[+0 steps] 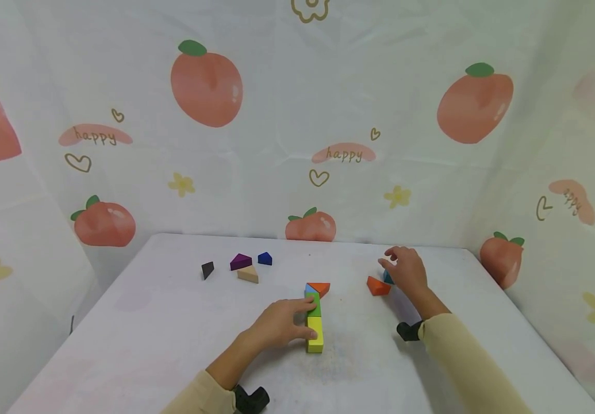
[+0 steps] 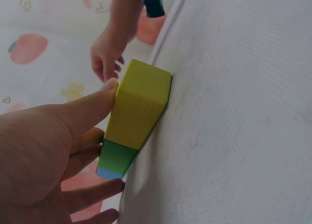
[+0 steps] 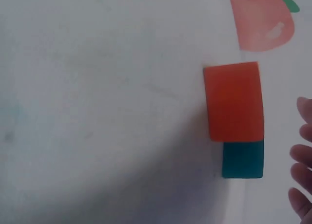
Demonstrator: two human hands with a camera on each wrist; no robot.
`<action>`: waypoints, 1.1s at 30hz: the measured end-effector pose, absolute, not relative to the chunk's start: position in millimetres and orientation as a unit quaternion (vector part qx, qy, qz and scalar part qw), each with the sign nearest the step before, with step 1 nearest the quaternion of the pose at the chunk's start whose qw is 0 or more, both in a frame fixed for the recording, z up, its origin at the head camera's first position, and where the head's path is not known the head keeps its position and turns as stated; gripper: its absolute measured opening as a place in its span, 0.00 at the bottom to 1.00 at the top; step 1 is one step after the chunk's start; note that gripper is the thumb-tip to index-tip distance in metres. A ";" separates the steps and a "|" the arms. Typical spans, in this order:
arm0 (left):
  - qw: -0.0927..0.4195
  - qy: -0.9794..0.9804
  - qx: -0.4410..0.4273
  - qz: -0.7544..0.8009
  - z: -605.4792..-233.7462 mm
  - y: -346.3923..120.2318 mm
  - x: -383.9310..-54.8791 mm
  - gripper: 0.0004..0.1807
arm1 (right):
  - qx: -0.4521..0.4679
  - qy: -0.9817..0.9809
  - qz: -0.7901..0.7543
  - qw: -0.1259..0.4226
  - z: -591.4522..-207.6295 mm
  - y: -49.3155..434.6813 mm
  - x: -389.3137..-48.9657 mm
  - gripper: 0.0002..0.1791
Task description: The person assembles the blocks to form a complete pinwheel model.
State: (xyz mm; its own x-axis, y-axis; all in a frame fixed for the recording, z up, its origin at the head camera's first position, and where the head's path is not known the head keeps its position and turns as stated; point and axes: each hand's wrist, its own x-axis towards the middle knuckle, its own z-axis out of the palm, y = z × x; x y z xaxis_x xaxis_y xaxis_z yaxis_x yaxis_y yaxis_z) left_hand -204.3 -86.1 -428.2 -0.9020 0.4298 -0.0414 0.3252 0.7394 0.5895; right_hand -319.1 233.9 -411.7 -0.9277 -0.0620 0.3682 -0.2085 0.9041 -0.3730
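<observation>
A yellow block [image 1: 315,339] and a green block [image 1: 316,309] stand end to end in a line at the table's middle. At the far end of the line are a light blue piece [image 1: 310,288] and an orange triangular block [image 1: 322,287]. My left hand [image 1: 279,324] touches the line from the left, thumb against the yellow block and fingertips at the green one. My right hand [image 1: 409,270] hovers near a teal block [image 3: 243,159] and a second orange block [image 3: 235,102], its fingers loosely bent and holding nothing. In the head view the right hand partly hides the teal block.
At the back left lie a dark block [image 1: 207,269], a purple block [image 1: 241,262], a natural wood block [image 1: 248,274] and a blue block [image 1: 265,259]. A white cloth with printed peaches [image 1: 207,89] hangs behind the white table [image 1: 147,322].
</observation>
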 end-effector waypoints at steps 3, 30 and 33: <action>0.089 0.928 0.202 0.299 -428.7 -86.0 -204.4 0.37 | 0.051 -0.969 0.192 0.147 -415.1 236.9 -319.5 0.19; 0.093 0.927 0.198 0.304 -430.4 -86.8 -204.3 0.38 | 0.056 -0.989 0.123 0.053 -416.3 238.8 -327.5 0.14; 0.093 0.927 0.199 0.303 -429.5 -86.6 -204.3 0.38 | 0.062 -0.989 0.125 0.053 -411.9 235.7 -330.1 0.14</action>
